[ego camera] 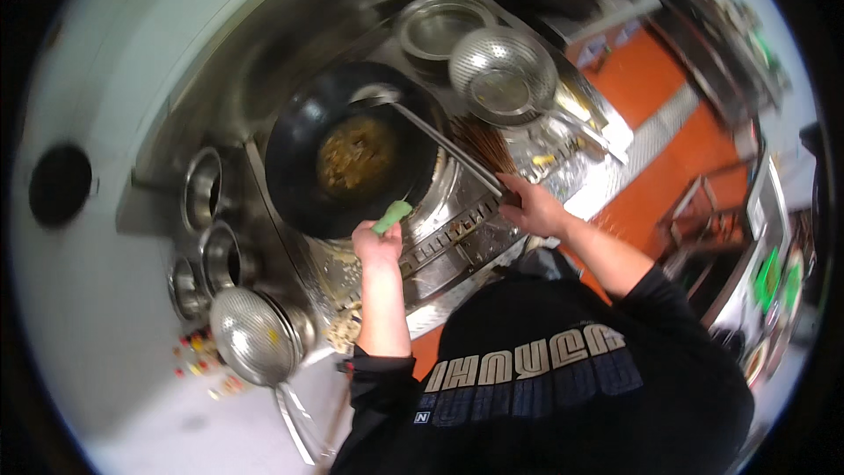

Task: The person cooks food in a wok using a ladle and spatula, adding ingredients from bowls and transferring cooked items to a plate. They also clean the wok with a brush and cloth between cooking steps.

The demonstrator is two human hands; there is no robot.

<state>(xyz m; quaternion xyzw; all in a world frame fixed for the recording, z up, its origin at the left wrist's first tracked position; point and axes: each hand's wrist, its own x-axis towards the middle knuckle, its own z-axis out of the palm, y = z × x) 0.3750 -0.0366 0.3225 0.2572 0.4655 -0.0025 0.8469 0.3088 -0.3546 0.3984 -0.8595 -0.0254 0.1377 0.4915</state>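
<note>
A black wok [297, 171] sits on the steel range, with browned food in liquid [358, 153] at its bottom. My left hand [378, 242] is closed on a green cloth [393, 216] at the wok's near rim; the cloth hides what lies under it. My right hand [533, 204] grips the long handle of a metal wok ladle [448, 145], whose bowl rests against or hangs just over the wok's far inner wall. A bamboo wok brush [484, 145] lies just beyond my right hand.
A perforated strainer [504, 56] lies right of the wok, near a round metal pot [445, 26]. Metal bowls [204, 190] and more strainers [254, 336] stand at the left. Bottles [194, 353] are at lower left. Orange floor [633, 79] shows beyond the range's edge.
</note>
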